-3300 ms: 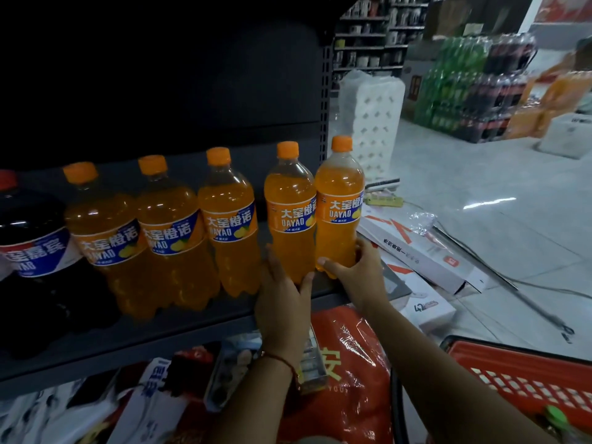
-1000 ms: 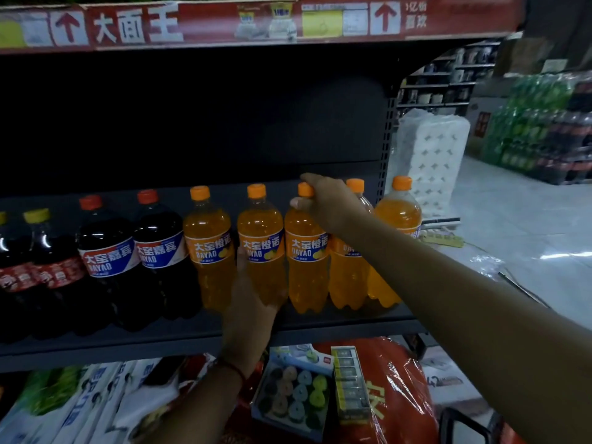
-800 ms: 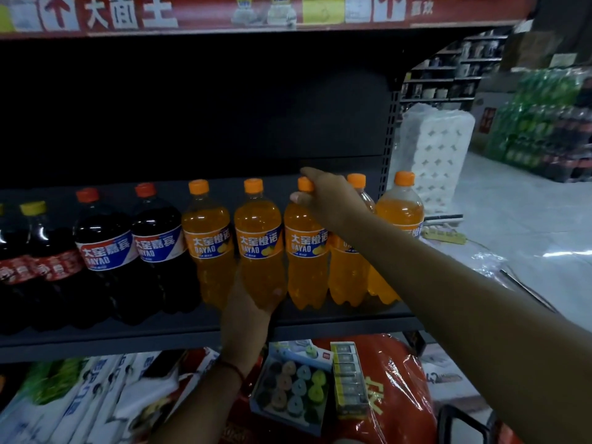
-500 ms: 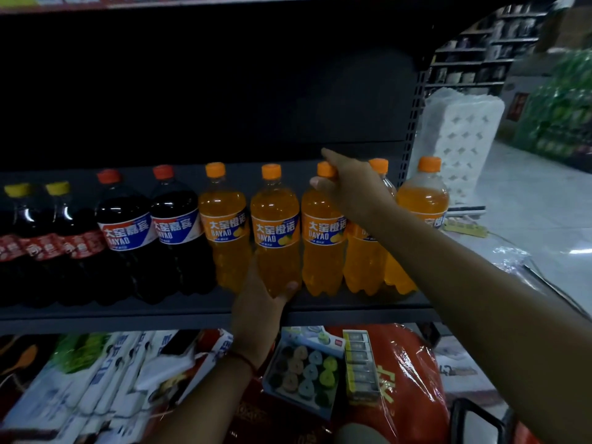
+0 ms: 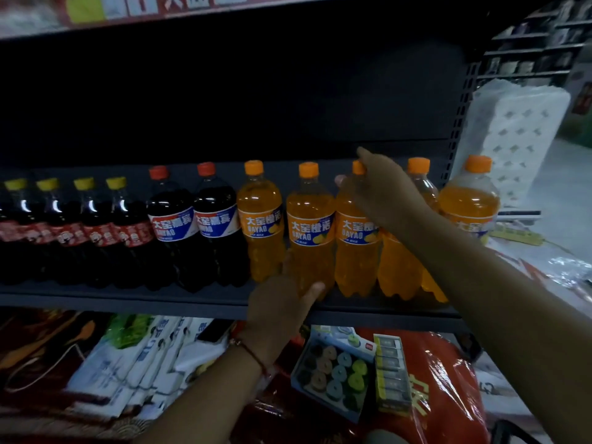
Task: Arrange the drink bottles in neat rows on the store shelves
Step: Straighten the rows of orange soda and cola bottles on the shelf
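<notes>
Room: a dim store aisle; pale tiled floor [image 5: 557, 174] at far right; further racks [image 5: 531, 56] stand blurred beyond it; a white wrapped pack of paper rolls [image 5: 512, 136] stands just right of the shelf upright
Shelving: a dark metal unit with a black back panel; a red printed strip [image 5: 153, 6] runs along the shelf edge overhead, blurred
Shelf surface: the dark shelf [image 5: 128, 302] carries one row of upright bottles near its front edge; behind the row the board is in shadow
Lower level: white bags [image 5: 141, 363] at left; a red plastic sack [image 5: 448, 379] at right; a boxed set of coloured rolls [image 5: 333, 373] lies on the sack
Dark bottles: four yellow-capped cola bottles [image 5: 73, 232] far left; two red-capped dark bottles [image 5: 195, 229] beside them, touching
Orange bottles: five orange soda bottles [image 5: 262, 225] fill the right end, labels facing out; the rightmost [image 5: 467, 206] stands at the shelf's end
Right hand [image 5: 381, 190]: reaches over the third orange bottle [image 5: 355, 251]; fingers curled around its neck and cap
Left hand [image 5: 282, 306]: at the shelf's near edge; thumb and fingers spread round the base of the second orange bottle [image 5: 309, 229], loosely cupping it
Wrist: a thin red cord bracelet [image 5: 253, 354] on the left arm
</notes>
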